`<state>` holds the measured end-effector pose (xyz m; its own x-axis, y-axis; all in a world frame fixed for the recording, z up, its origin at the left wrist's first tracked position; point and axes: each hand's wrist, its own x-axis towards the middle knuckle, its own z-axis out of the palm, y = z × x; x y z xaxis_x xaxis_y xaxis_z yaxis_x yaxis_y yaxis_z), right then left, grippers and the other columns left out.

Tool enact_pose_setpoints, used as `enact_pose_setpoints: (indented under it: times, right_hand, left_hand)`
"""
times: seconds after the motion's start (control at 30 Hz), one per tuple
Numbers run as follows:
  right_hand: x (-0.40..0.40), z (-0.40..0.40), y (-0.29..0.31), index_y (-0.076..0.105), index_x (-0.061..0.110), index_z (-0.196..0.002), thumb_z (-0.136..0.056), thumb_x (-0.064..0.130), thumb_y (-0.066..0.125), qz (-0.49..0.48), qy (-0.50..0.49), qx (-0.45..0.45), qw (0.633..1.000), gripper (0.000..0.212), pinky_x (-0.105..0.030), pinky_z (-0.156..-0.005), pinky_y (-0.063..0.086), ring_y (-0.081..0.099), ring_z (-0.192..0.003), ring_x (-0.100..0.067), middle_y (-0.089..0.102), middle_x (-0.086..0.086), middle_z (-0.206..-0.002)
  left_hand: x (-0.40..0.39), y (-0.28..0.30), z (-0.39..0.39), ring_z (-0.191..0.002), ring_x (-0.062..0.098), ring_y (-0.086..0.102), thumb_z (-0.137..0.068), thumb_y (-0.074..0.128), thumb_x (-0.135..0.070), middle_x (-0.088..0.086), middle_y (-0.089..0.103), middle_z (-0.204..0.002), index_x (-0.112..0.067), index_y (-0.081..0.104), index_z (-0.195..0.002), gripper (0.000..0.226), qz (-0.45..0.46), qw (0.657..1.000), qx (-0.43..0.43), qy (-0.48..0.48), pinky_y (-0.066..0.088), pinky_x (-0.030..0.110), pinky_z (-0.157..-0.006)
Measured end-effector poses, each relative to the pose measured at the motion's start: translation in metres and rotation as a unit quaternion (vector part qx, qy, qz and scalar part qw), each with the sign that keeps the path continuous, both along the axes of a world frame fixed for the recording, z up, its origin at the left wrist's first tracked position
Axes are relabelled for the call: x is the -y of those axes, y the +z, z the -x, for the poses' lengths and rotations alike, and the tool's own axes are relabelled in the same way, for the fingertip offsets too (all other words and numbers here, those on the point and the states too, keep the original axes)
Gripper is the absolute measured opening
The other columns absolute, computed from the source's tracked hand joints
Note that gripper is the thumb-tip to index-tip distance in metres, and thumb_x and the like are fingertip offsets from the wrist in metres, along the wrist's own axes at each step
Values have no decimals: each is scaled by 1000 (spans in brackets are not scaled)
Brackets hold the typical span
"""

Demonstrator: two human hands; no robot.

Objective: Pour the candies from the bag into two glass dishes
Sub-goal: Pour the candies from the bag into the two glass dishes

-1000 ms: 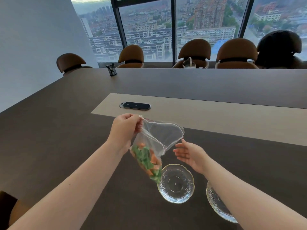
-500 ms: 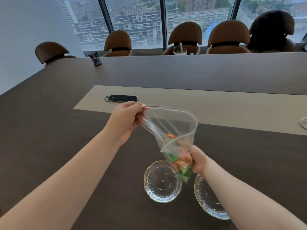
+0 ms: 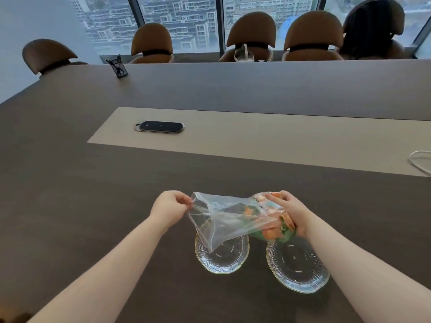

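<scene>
left hand pinching bag mouth | right hand clamping candies end, bag tipping sideways above dishes | left dish, right dish both sitting empty | pour just starting, all left

My left hand bare, my right hand bare, both forearms uncovered to the frame edge, no sleeves, rings or watch I can see

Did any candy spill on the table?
No, nothing has spilled. The candies are all inside the bag, and both glass dishes sit flat and empty on the table.
</scene>
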<state>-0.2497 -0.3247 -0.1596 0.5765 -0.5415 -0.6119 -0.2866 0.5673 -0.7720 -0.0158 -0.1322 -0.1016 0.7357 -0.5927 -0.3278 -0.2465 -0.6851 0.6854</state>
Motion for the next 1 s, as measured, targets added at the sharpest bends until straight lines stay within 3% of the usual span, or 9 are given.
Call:
enact_pose_setpoints:
  times: [0.13,0.37,0.43,0.57,0.7,0.8,0.87,0.93,1.0]
  right_hand:
    - [-7,-8,2,42,21,-68,-71,34,79,97,-32,-9,995,39,-48,-68,55,67,-75,-30,61,-13,-81]
    - [-24,-23,17,42,23,-68,-74,23,74,208,-2,-49,977,33,-52,-76,58,69,-88,-34,65,-19,-96]
    - [-27,-26,20,41,18,-71,-75,22,73,243,15,-56,968,32,-49,-77,57,65,-80,-27,60,-16,-87]
    - [-33,-33,29,42,7,-80,-74,19,70,301,42,-48,951,31,-44,-73,54,51,-70,-17,51,-6,-77]
    - [-40,-42,38,42,10,-74,-75,15,69,363,57,-21,930,28,-28,-66,45,43,-64,-11,44,0,-69]
    - [-47,-48,45,38,15,-67,-77,12,70,396,69,13,916,34,-15,-58,37,36,-55,-4,38,7,-63]
    - [-50,-50,49,35,22,-63,-77,10,71,408,71,30,909,40,-13,-56,36,35,-53,-4,35,9,-61]
    - [-51,-52,53,35,28,-62,-78,9,70,420,68,39,904,43,-11,-56,37,37,-52,-3,38,10,-58]
    - [-50,-52,58,35,29,-61,-79,6,66,430,70,45,899,43,-10,-56,37,38,-51,-1,43,16,-55]
  left_hand:
    - [-9,-34,8,-55,18,48,-71,66,-12,-1,59,-57,-14,66,-56,15,-56,998,1,12,39,28,-59]
    - [-22,-61,24,-65,18,53,-77,67,-21,-2,65,-69,-17,72,-69,10,-61,996,-64,19,42,26,-61]
    - [-22,-62,27,-76,15,60,-79,61,-9,-3,69,-79,-19,73,-79,15,-46,994,-101,2,46,22,-62]
    - [-21,-57,32,-99,9,61,-70,35,13,-8,68,-102,-25,68,-100,59,-41,980,-188,-52,48,16,-74]
    - [-19,-65,33,-111,13,57,-72,48,2,-7,66,-115,-32,63,-104,49,-42,976,-194,-84,47,26,-87]
    - [-16,-72,35,-100,12,59,-79,62,-11,-9,68,-101,-21,62,-115,38,-62,985,-130,-99,45,22,-86]
    - [-14,-74,34,-97,14,64,-80,63,-18,-9,67,-92,-21,67,-107,28,-90,988,-74,-99,49,26,-89]
    - [-13,-72,33,-98,15,65,-77,61,-25,-9,69,-93,-35,68,-83,13,-131,986,-25,-101,51,28,-87]
    - [-14,-69,32,-96,14,64,-75,59,-28,-10,70,-95,-42,61,-64,18,-158,983,5,-97,50,26,-79]
